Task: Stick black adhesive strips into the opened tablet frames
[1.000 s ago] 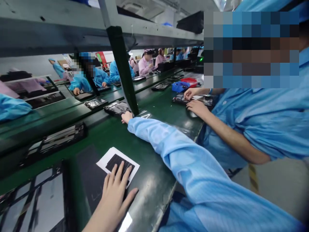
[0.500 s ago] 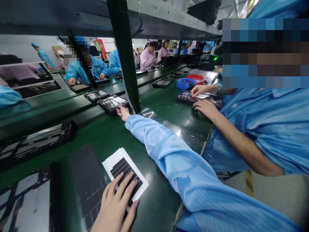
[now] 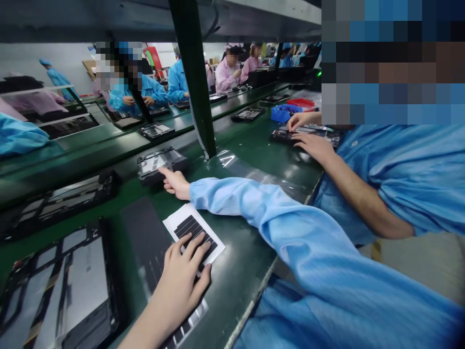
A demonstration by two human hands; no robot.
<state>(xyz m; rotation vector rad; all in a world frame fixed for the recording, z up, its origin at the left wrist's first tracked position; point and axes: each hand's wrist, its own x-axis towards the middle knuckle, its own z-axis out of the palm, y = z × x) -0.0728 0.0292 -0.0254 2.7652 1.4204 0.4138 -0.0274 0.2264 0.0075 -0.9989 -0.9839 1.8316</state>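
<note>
Starting at the left: there's a big open device lying flat on the green counter, innards up, with a similar slab behind it. Next over is a dark sheet, flat and looking a bit see-through.

Then the busy bit. A smaller-looking open unit sits farther back, just left of the green post, and the right hand is at its near edge, index finger out and touching, the other fingers curled. Can't honestly tell if that grip is pinching the edge or just resting on it; the thumb's too hidden.

Nearer the person is a white sheet with black strips, and the left hand is on it, grip wide, fingers spread, nothing pinched. I'd call the step in hand getting hold of that far unit while the left steadies the sheet. Moving the unit would call for a proper hold on its edge and a path clear of the post.

Farther right: clear film, then a co-worker's hands on another device.
</note>
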